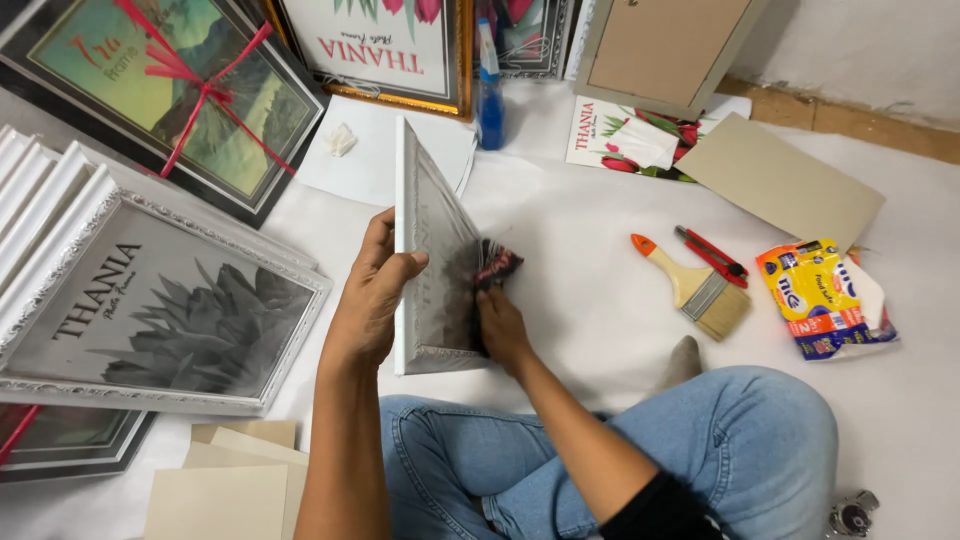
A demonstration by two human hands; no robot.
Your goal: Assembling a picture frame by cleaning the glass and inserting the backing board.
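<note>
Frame: silver picture frame (432,262), held on edge above the white floor sheet (600,300), glass toward the right.
Left hand (372,292): clasped around the frame's near edge, steadying it.
Right hand (500,322): fingers closed on a dark cloth (496,266), pressed to the glass.
Progress: wiping seems mid-way; how much glass is clean, cannot tell.
Nearby: paintbrush (695,285), red cutter (712,255), blue spray bottle (489,95), finished frames stacked left (150,310).

Framing workshop: stacked picture frames (150,310), backing boards (780,180), paintbrush (695,285), floor workspace.
</note>
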